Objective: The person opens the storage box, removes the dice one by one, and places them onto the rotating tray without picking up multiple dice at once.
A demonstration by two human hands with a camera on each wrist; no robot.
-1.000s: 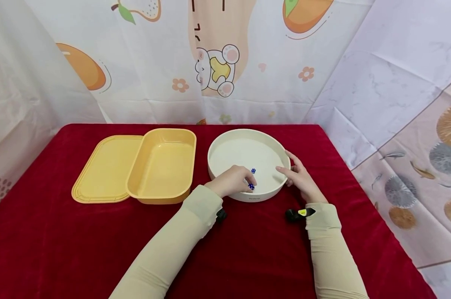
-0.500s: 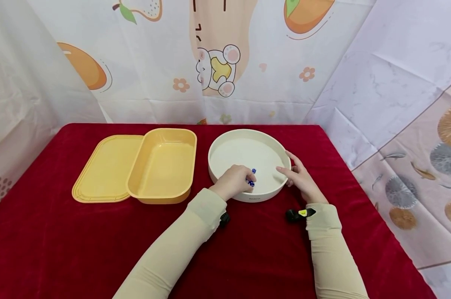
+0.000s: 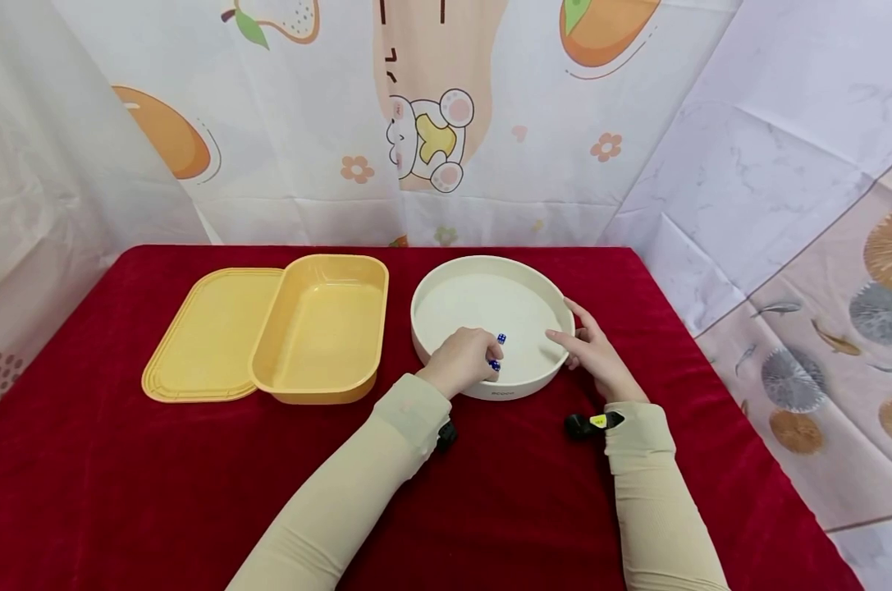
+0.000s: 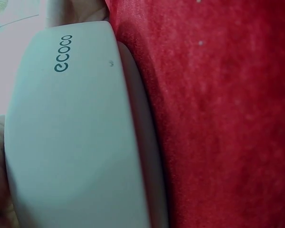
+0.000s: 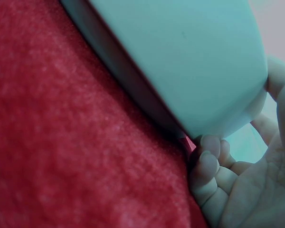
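Observation:
A round cream tray (image 3: 482, 304) with a tall rim stands on the red cloth; "ecoco" is printed on its outer wall (image 4: 85, 118). My left hand (image 3: 460, 359) reaches over the near rim and pinches a blue die (image 3: 495, 365) low inside the tray. Just beyond those fingers another blue die (image 3: 501, 338) lies on the tray floor. On the right side, my right hand (image 3: 593, 349) grips the tray, thumb over the rim and fingers against the outside. In the right wrist view its curled fingers (image 5: 209, 164) sit at the tray's lower edge.
Left of the tray stands a deep yellow rectangular box (image 3: 316, 328), partly resting on a flat yellow lid (image 3: 209, 345). Red velvet cloth (image 3: 157, 492) covers the table. Printed curtains (image 3: 290, 123) hang behind the table and along its sides.
My left hand has shifted slightly right and drawn its fingers in around the nearer die, which moved a little with them. The right hand and the tray have stayed put.

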